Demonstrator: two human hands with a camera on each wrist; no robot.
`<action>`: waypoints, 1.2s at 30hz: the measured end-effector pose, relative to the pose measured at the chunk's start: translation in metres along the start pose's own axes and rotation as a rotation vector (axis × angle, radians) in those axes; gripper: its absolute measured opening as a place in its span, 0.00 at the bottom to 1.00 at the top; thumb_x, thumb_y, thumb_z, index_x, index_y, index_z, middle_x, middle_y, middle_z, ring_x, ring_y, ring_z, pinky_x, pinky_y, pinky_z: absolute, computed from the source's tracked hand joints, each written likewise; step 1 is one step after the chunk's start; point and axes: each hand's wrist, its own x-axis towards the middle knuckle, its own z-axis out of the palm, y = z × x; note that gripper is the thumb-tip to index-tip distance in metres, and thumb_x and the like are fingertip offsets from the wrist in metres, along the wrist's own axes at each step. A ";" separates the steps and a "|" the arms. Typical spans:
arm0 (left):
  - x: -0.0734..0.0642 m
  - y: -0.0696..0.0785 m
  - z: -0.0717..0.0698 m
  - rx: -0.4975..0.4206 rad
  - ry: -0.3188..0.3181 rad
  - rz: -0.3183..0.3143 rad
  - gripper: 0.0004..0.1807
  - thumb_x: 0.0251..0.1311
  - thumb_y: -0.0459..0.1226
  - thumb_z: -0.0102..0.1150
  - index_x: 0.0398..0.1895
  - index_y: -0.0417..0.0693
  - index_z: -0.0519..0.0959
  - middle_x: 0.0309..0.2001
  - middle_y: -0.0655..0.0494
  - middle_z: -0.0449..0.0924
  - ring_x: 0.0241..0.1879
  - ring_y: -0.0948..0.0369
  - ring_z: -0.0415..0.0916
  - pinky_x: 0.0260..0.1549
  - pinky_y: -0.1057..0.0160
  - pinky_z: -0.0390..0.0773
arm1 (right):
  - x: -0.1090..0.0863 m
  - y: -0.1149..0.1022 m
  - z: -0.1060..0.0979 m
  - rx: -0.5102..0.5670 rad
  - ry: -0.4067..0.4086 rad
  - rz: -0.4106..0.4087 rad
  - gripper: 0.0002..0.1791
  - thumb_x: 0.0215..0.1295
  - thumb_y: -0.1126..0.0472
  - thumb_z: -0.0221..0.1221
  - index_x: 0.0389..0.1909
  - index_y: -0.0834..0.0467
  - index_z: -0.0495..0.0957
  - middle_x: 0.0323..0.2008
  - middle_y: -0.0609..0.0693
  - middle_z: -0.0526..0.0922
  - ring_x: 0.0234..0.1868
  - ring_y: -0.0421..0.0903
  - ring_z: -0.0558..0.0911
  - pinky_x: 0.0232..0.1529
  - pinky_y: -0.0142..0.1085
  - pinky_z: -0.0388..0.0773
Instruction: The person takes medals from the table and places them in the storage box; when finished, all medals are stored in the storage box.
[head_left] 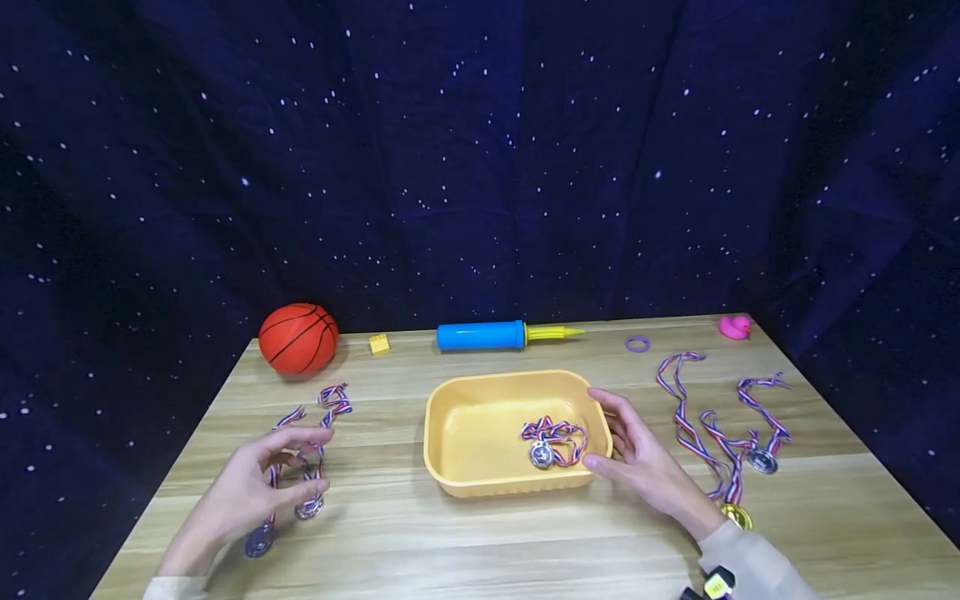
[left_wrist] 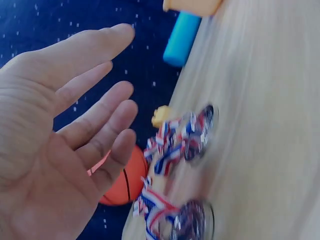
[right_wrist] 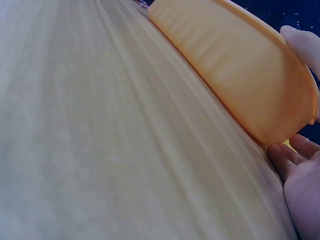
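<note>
A yellow plastic basin (head_left: 491, 483) stands mid-table, with a silver medal (head_left: 541, 454) and its striped ribbon lying inside. My right hand (head_left: 641, 467) grips the basin's right end: the thumb lies at the front rim and the fingers are against the outer wall, as the right wrist view also shows. On the left, two silver medals (head_left: 308, 507) with red, white and blue ribbons lie on the table. My left hand (head_left: 243, 492) hovers over them with fingers spread and nothing held. In the left wrist view its palm (left_wrist: 55, 185) is bare, beside the medals.
A red basketball (head_left: 298, 338), a yellow toy block (head_left: 379, 343), a blue hand pump (head_left: 480, 336), a purple ring (head_left: 637, 343) and a pink rubber duck (head_left: 734, 327) line the back edge. To the right lie a gold medal (head_left: 737, 516), a silver medal (head_left: 762, 461) and ribbons.
</note>
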 end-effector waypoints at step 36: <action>-0.011 -0.022 0.003 0.086 -0.233 -0.076 0.19 0.53 0.34 0.87 0.48 0.50 0.92 0.41 0.60 0.86 0.35 0.67 0.82 0.35 0.67 0.86 | 0.000 0.001 0.000 -0.001 -0.002 0.002 0.50 0.70 0.72 0.71 0.87 0.60 0.56 0.85 0.65 0.58 0.79 0.49 0.72 0.78 0.25 0.66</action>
